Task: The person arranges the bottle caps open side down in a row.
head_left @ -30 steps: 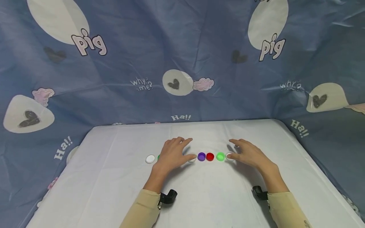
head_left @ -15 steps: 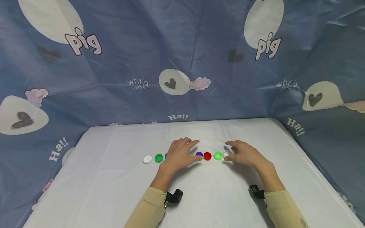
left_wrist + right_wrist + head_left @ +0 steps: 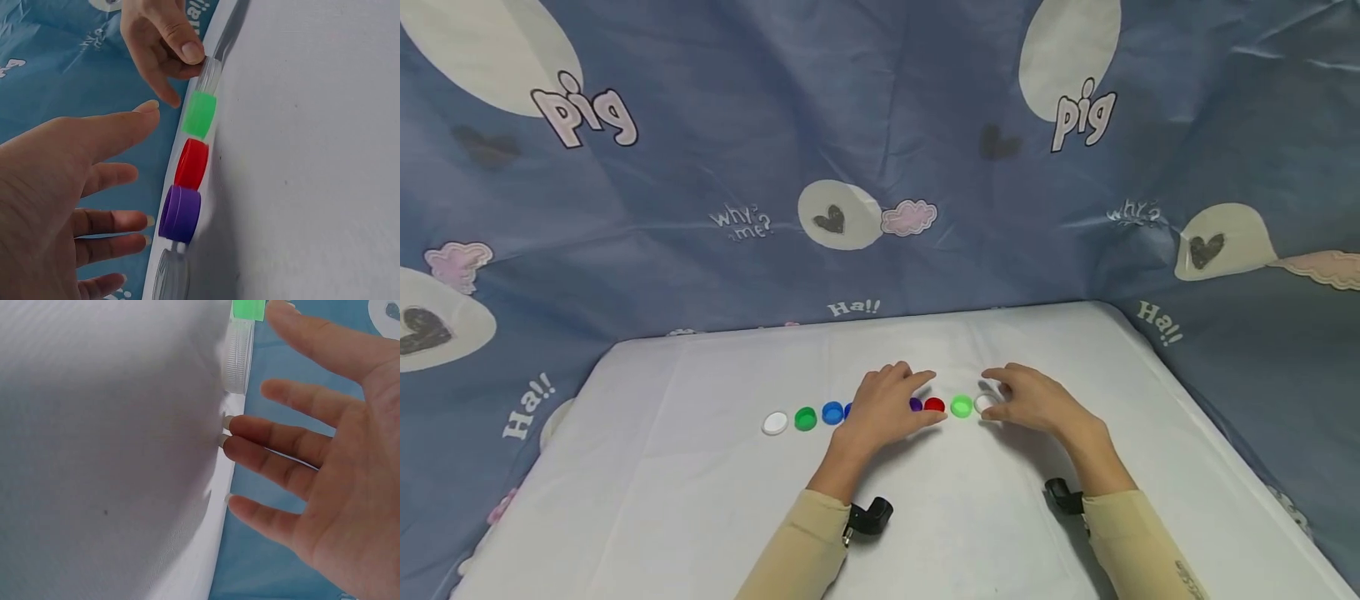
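A row of small round bottle caps lies across the white table. My left hand [image 3: 887, 408] is over the middle of the row, fingers spread, its thumb tip beside the red cap [image 3: 934, 405]. Behind that hand, the purple cap [image 3: 180, 214] and a clear cap [image 3: 171, 275] show in the left wrist view. At the row's right end, my right hand [image 3: 1026, 398] has thumb and fingers apart on either side of a clear ridged cap [image 3: 237, 357]. Its fingers look extended and grip nothing. Between the hands sits a light green cap [image 3: 961, 407].
Left of my left hand lie a white cap [image 3: 775, 423], a green cap [image 3: 806, 418] and a blue cap [image 3: 832, 412]. A darker blue one is partly covered by the hand. Patterned blue cloth [image 3: 700, 275] hangs behind the white tabletop [image 3: 685, 500].
My left hand has moved right along the row, uncovering the green and blue caps and covering more of the middle. The right hand stays around the end cap. The head view has turned slightly right.
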`<state>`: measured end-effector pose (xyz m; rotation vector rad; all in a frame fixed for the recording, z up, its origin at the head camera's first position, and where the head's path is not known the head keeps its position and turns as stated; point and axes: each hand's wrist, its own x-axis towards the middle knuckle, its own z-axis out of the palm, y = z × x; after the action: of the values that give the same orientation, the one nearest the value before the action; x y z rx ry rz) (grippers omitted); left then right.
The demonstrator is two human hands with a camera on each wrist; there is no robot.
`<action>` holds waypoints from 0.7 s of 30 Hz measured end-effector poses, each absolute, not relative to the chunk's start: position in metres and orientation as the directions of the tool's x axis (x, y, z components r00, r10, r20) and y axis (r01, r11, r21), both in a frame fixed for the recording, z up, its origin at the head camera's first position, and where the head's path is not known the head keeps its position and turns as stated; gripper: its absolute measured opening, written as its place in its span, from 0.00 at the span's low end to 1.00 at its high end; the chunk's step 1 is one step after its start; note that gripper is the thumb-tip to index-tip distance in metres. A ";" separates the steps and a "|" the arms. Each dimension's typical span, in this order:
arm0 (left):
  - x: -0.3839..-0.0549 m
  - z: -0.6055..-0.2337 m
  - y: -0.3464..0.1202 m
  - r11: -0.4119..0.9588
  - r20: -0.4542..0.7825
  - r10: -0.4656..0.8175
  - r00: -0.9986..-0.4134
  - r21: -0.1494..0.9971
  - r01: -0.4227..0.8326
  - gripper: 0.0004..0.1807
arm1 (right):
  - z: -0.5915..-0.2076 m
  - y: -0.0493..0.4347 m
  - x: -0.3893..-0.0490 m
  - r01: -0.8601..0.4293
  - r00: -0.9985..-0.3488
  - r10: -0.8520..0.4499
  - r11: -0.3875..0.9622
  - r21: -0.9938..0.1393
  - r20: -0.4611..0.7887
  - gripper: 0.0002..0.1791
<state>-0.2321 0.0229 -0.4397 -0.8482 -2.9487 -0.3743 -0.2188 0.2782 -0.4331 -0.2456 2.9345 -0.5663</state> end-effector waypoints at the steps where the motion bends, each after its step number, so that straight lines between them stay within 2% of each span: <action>1: -0.232 -0.440 0.025 0.819 0.115 0.519 -0.847 0.218 0.531 0.37 | -0.433 0.279 -0.219 -0.122 -0.977 -0.178 0.917 -0.379 -0.114 0.37; 12: -0.238 -0.437 0.044 0.807 0.106 0.538 -0.836 0.223 0.547 0.36 | -0.430 0.280 -0.219 -0.095 -0.978 -0.155 0.925 -0.368 -0.137 0.36; 21: -0.237 -0.438 0.059 0.781 0.130 0.577 -0.806 0.202 0.592 0.36 | -0.425 0.283 -0.217 -0.077 -0.979 -0.141 0.926 -0.370 -0.149 0.35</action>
<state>-0.2367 0.0594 -0.4375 -0.9547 -2.9062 -0.3605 -0.2169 0.2829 -0.4252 -0.1662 2.9122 -0.5494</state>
